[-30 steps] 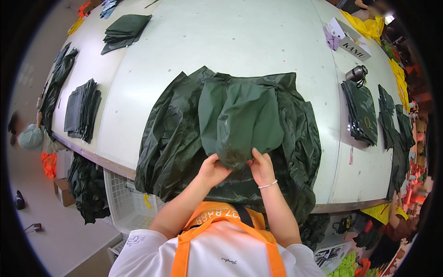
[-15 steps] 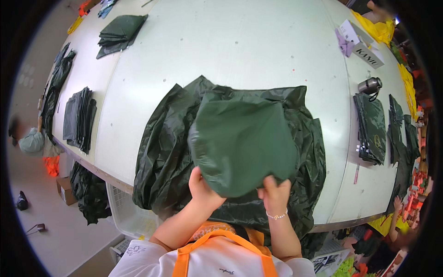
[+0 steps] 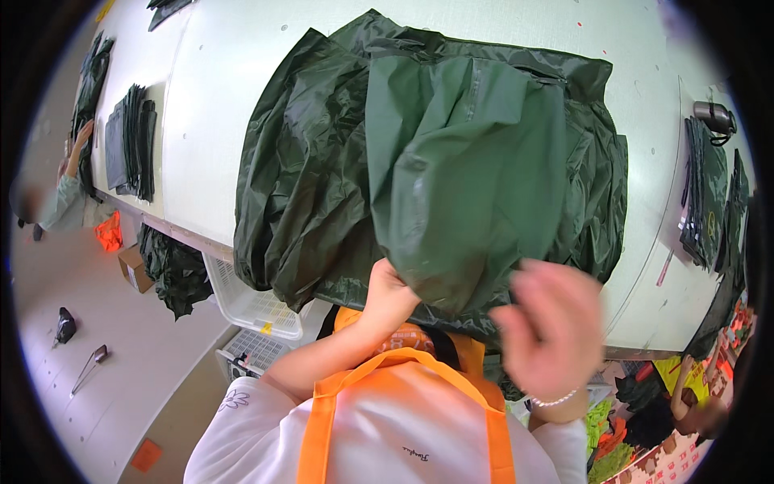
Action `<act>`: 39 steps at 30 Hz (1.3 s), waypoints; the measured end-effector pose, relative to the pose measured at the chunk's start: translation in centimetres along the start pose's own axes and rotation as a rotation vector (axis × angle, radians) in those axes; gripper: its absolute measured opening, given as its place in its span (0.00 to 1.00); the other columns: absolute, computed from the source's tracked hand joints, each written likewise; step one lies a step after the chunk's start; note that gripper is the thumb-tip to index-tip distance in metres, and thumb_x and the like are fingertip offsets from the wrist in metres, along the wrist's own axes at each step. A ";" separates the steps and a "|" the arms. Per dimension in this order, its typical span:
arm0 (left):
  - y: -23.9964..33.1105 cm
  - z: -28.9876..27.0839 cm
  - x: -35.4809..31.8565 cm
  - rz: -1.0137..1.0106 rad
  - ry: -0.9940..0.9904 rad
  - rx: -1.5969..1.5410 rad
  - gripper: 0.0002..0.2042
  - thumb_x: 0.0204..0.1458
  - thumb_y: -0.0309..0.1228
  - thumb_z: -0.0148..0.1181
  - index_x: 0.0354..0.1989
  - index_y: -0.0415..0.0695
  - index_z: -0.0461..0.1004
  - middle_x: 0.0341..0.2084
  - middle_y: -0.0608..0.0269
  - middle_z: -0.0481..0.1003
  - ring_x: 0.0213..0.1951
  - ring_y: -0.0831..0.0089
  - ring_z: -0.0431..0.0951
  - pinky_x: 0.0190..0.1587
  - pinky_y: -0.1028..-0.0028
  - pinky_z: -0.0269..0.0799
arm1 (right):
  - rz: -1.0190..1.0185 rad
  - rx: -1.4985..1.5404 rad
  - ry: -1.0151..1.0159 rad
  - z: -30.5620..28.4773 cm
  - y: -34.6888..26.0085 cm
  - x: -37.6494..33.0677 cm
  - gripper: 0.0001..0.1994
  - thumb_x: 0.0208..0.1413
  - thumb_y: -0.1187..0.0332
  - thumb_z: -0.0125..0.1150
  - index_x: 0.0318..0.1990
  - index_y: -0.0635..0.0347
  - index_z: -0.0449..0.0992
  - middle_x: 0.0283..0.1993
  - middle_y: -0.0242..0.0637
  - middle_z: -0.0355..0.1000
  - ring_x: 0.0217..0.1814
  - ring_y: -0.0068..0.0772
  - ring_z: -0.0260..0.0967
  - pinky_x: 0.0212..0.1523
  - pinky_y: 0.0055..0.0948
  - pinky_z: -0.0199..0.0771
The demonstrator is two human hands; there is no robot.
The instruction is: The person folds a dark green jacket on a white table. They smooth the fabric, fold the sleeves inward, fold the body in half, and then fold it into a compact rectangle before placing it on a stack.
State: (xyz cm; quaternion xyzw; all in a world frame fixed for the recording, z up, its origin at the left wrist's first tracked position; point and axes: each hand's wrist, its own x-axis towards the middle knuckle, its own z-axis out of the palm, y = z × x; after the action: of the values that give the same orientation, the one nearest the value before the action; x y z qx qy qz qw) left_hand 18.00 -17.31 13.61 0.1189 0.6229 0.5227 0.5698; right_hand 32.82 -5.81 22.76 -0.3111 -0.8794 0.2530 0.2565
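A dark green waterproof garment (image 3: 314,177), like a raincoat, lies crumpled on the table in front of me. On top of it sits a smoother, matte green section (image 3: 484,177) with a seam strip running down it. My left hand (image 3: 391,289) is closed on the lower left edge of this section, its fingertips partly hidden by the fabric. To the right of that edge, my right hand (image 3: 556,327) is raised and blurred, with thumb and fingers apart and no fabric seen in it. A beaded bracelet circles the right wrist.
Folded dark green stacks lie on the white table (image 3: 205,145) at left (image 3: 129,141) and right (image 3: 705,198). A metal bottle (image 3: 713,118) stands far right. White plastic baskets (image 3: 250,302) sit below the table edge. Other people work at far left and lower right.
My right hand has let go of the matte section and moved right, toward me. My left hand still grips it. The view has shifted, and the matte section now appears longer, with its seam showing.
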 end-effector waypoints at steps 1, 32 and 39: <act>0.4 -0.2 0.1 -0.033 -0.053 0.002 0.06 0.48 0.22 0.61 0.35 0.37 0.76 0.28 0.69 0.77 0.32 0.83 0.74 0.35 0.80 0.70 | -0.035 0.128 -0.068 1.1 -1.2 1.5 0.18 0.45 0.69 0.65 0.46 0.62 0.75 0.49 0.43 0.71 0.43 0.38 0.72 0.40 0.28 0.73; 2.9 0.1 10.2 0.822 0.072 0.387 0.18 0.48 0.12 0.51 0.48 0.38 0.67 0.55 0.56 0.66 0.38 0.74 0.74 0.39 0.78 0.71 | 0.719 0.110 0.380 7.7 9.6 -9.4 0.25 0.46 0.79 0.60 0.55 0.61 0.65 0.56 0.42 0.63 0.57 0.40 0.62 0.56 0.33 0.61; 8.4 -5.5 10.7 1.048 -0.001 0.562 0.05 0.49 0.17 0.44 0.32 0.34 0.66 0.38 0.51 0.72 0.40 0.70 0.71 0.47 0.74 0.65 | 0.450 0.359 0.605 6.1 14.0 -5.4 0.20 0.51 0.79 0.59 0.53 0.63 0.64 0.57 0.45 0.65 0.59 0.34 0.63 0.59 0.29 0.63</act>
State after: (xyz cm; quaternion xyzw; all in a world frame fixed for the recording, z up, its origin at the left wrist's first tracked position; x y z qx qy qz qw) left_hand 6.22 -8.60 12.90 0.5572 0.5954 0.5491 0.1829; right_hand 38.65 -1.74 8.23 -0.5061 -0.6166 0.3492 0.4916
